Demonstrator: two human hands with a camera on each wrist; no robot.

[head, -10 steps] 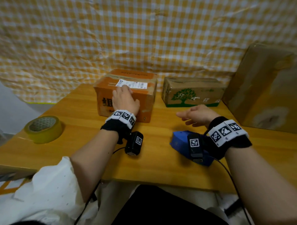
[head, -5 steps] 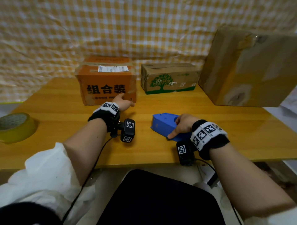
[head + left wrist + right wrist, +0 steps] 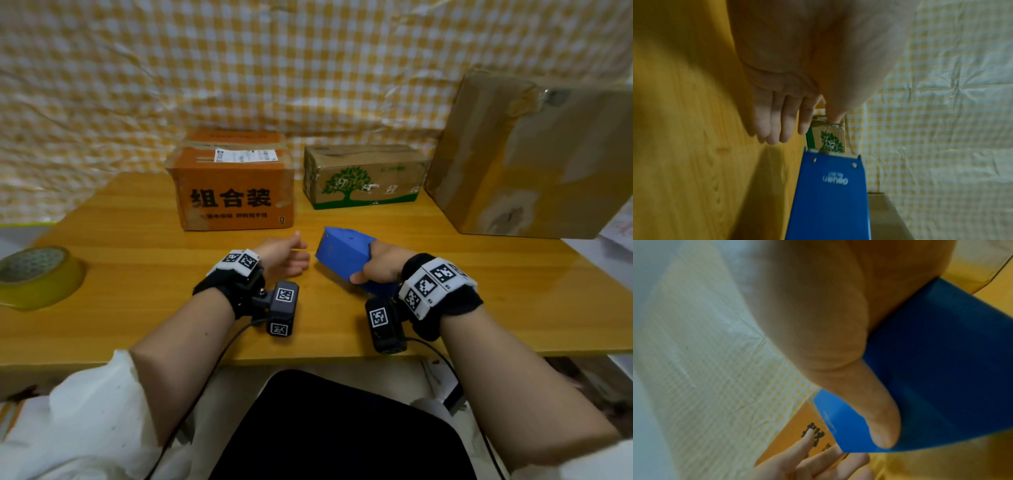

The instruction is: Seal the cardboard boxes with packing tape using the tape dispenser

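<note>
My right hand [image 3: 378,265] grips the blue tape dispenser [image 3: 342,255] near the table's middle, its nose tilted up and pointing left; the thumb [image 3: 877,418] lies along its side. My left hand [image 3: 286,255] hovers open just left of the dispenser's nose, fingers [image 3: 777,123] straight and holding nothing. An orange cardboard box [image 3: 234,185] with black characters and a white label stands behind the left hand. A brown box with a green tree print [image 3: 364,180] stands to its right. A large plain brown box [image 3: 534,157] leans at the far right.
A roll of yellowish packing tape [image 3: 37,277] lies at the table's left edge. The wooden table [image 3: 137,274] ends at a checked yellow-and-white sheet [image 3: 274,68] hung behind the boxes. The table's front edge is close to my wrists.
My left hand came off the orange box and drew back toward the dispenser. My right hand took hold of the blue dispenser and lifted its nose. The head view swung right.
</note>
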